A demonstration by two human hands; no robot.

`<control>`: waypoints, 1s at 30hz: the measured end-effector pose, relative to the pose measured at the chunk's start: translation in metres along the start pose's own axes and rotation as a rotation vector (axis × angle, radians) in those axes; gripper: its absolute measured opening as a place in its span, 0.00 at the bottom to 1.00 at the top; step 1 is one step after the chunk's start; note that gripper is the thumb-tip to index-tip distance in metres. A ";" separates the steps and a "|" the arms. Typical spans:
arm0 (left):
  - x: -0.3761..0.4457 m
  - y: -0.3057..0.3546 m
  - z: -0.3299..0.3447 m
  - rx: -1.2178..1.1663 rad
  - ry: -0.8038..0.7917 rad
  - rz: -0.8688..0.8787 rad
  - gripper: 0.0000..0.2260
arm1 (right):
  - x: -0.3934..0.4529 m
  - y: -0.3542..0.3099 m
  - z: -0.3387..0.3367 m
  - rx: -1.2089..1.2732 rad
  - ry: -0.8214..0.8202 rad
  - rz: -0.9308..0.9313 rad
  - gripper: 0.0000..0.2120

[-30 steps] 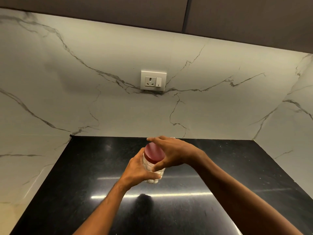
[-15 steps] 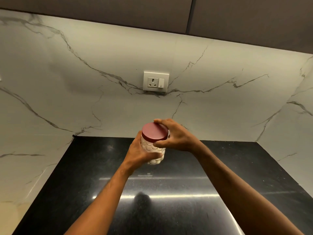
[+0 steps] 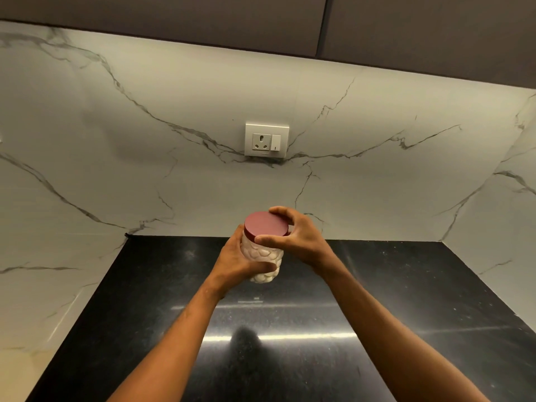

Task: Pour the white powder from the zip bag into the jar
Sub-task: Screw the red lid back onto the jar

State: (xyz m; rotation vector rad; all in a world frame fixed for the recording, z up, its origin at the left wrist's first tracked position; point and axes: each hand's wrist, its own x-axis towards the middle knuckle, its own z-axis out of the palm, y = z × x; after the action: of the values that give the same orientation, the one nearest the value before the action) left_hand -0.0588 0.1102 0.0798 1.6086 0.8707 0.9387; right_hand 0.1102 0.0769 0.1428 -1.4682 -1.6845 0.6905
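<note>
Left hand (image 3: 232,261) grips the jar (image 3: 262,256) (held aloft); right hand (image 3: 298,237) fingers clasp its lid (image 3: 265,224).

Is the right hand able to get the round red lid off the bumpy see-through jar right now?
Probably yes. The right hand already curls around the round red lid, fingers on its rim, and nothing covers it. The left hand holds the bumpy see-through jar above the black counter.

place: home kitchen | cues: black stone counter (image 3: 377,285), marble backsplash (image 3: 145,169), wall socket (image 3: 266,139), cabinets (image 3: 174,21) overhead
</note>
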 end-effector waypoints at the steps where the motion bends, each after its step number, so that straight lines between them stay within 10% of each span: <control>1: 0.000 -0.001 0.001 0.013 0.028 -0.005 0.44 | -0.001 0.001 0.007 -0.079 0.089 -0.007 0.41; 4: 0.000 -0.001 -0.001 0.030 0.007 -0.013 0.41 | -0.001 0.002 0.015 -0.143 0.139 -0.033 0.44; 9: 0.002 0.005 -0.010 0.019 -0.139 -0.007 0.39 | 0.000 0.000 -0.009 0.073 -0.224 -0.016 0.41; 14: 0.003 0.001 -0.005 0.083 0.003 -0.002 0.34 | -0.004 -0.002 0.021 -0.189 0.202 -0.046 0.41; 20: 0.002 -0.001 -0.016 -0.023 -0.125 -0.020 0.39 | 0.003 -0.004 -0.004 0.115 -0.159 -0.061 0.45; 25: 0.003 0.000 -0.010 0.030 -0.057 -0.031 0.37 | -0.002 -0.005 0.017 -0.212 0.174 -0.068 0.43; 30: 0.003 -0.004 -0.015 -0.001 -0.081 -0.029 0.41 | 0.003 -0.007 -0.008 0.054 -0.187 -0.071 0.44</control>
State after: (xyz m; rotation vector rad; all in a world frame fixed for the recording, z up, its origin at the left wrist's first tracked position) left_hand -0.0713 0.1201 0.0793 1.6183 0.8352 0.8473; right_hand 0.1125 0.0777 0.1538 -1.3338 -1.8348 0.8493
